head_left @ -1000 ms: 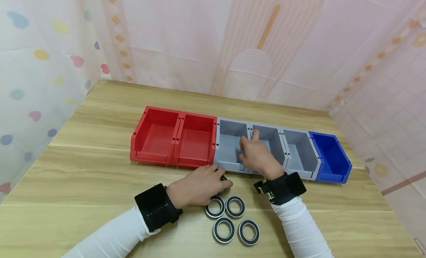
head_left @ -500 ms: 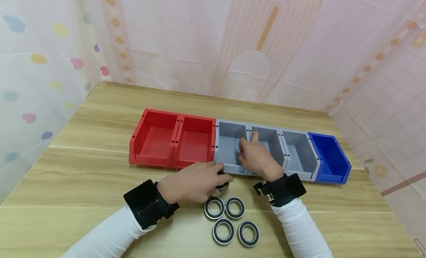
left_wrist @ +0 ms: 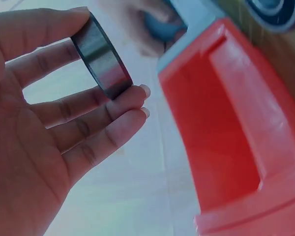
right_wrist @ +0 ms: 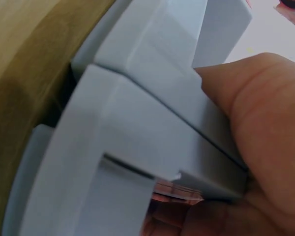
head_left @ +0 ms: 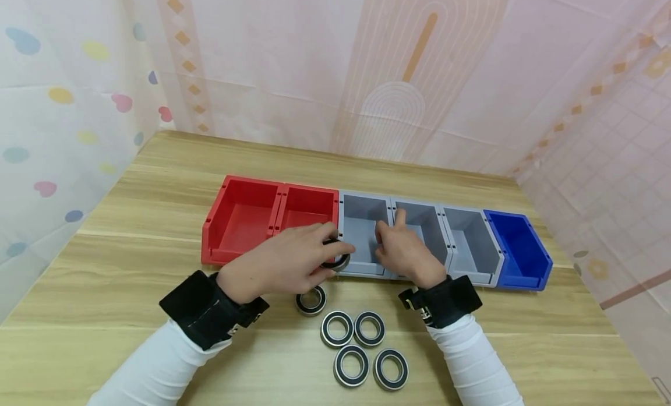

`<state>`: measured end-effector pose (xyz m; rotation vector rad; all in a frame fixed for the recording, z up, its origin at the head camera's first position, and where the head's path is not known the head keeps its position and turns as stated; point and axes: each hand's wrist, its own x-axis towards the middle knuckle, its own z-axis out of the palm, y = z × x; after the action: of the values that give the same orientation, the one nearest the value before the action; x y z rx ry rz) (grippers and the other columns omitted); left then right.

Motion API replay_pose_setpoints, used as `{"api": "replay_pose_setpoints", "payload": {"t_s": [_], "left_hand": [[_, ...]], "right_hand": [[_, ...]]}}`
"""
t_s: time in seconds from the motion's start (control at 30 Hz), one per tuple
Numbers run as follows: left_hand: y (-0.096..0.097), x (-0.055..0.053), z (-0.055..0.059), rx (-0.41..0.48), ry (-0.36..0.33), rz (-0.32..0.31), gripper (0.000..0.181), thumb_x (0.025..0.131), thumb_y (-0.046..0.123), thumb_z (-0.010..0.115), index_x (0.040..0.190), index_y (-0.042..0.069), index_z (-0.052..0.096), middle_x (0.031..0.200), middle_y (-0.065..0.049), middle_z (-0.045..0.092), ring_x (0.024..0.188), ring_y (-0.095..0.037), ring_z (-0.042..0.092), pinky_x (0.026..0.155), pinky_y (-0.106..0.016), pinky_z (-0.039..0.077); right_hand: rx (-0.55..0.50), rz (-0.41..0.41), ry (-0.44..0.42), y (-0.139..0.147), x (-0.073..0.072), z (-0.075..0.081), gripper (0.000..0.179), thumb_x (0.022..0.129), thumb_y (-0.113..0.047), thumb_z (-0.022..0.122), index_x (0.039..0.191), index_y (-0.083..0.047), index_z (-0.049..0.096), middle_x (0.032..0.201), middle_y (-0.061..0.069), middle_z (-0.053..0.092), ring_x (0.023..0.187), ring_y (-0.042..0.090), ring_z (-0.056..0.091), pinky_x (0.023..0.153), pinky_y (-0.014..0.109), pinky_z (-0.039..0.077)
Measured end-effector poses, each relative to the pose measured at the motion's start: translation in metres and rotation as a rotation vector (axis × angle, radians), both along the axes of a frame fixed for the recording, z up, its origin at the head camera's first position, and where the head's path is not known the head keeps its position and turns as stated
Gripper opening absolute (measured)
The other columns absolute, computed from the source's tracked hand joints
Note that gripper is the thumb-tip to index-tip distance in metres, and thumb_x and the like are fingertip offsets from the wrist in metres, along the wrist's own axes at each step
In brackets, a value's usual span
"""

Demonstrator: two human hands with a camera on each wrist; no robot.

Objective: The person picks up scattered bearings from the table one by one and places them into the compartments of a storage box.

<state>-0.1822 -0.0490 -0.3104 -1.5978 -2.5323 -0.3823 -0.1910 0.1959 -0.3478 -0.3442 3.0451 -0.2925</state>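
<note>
My left hand pinches a ball bearing between thumb and fingertips, in front of where the second red bin meets the left grey bin. The left wrist view shows that bearing edge-on, its metal outer ring facing the camera. My right hand grips the adjoining walls of the left and middle grey bins. In the right wrist view, the thumb lies over one side of these walls; its other fingers reach into the neighbouring bin and are partly hidden.
Several more bearings lie on the wooden table, one below my left hand and another nearest the front. The row of bins also has a red bin at the left end, a third grey bin and a blue bin at the right end.
My left hand has lifted the bearing off the table and moved up and left to the bins' front edge, uncovering another bearing. My right hand keeps its place on the grey bins.
</note>
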Motion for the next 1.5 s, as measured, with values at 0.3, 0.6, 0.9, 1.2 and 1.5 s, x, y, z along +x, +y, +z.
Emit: {"api": "replay_pose_setpoints", "payload": {"t_s": [0.3,0.6,0.9,1.2,1.5], "left_hand": [[-0.027,-0.013,0.017,0.056,0.032,0.146,0.056,0.072,0.031,0.074,0.124,0.019,0.057,0.103,-0.005,0.055,0.077,-0.012,0.051,0.067,-0.028,0.052],[-0.044,-0.024,0.027,0.079,0.026,0.248,0.053,0.074,0.028,0.073,0.123,0.016,0.056,0.104,-0.007,0.053,0.071,-0.014,0.051,0.063,-0.029,0.05],[-0.053,-0.029,0.032,0.085,0.02,0.295,0.05,0.077,0.024,0.07,0.124,0.013,0.056,0.104,-0.01,0.053,0.073,-0.017,0.052,0.061,-0.031,0.049],[-0.07,-0.037,0.035,0.08,-0.044,0.394,0.05,0.08,0.023,0.067,0.127,0.012,0.054,0.106,-0.012,0.052,0.077,-0.02,0.053,0.062,-0.035,0.051],[-0.085,-0.044,0.031,0.04,-0.085,0.464,0.046,0.079,0.019,0.066,0.123,0.008,0.056,0.098,-0.012,0.052,0.07,-0.02,0.051,0.057,-0.031,0.047]], "right_hand": [[-0.015,-0.007,-0.022,-0.002,0.003,0.003,0.01,0.087,-0.011,0.054,0.095,-0.008,0.049,0.107,0.018,0.026,0.047,0.016,0.044,0.044,0.025,0.033],[-0.032,0.005,-0.019,-0.001,0.002,0.002,0.009,0.087,-0.01,0.052,0.094,-0.008,0.047,0.108,0.019,0.026,0.046,0.015,0.043,0.044,0.024,0.032],[-0.036,0.004,-0.017,0.0,0.001,0.002,0.009,0.087,-0.01,0.053,0.094,-0.009,0.047,0.107,0.018,0.025,0.046,0.015,0.042,0.043,0.024,0.032],[-0.041,0.001,-0.03,0.001,0.001,0.001,0.008,0.088,-0.01,0.052,0.093,-0.008,0.046,0.11,0.02,0.024,0.045,0.015,0.039,0.044,0.025,0.03],[-0.043,0.002,-0.028,-0.001,0.001,0.002,0.009,0.088,-0.01,0.052,0.094,-0.008,0.046,0.112,0.02,0.023,0.044,0.015,0.039,0.043,0.024,0.03]]}}
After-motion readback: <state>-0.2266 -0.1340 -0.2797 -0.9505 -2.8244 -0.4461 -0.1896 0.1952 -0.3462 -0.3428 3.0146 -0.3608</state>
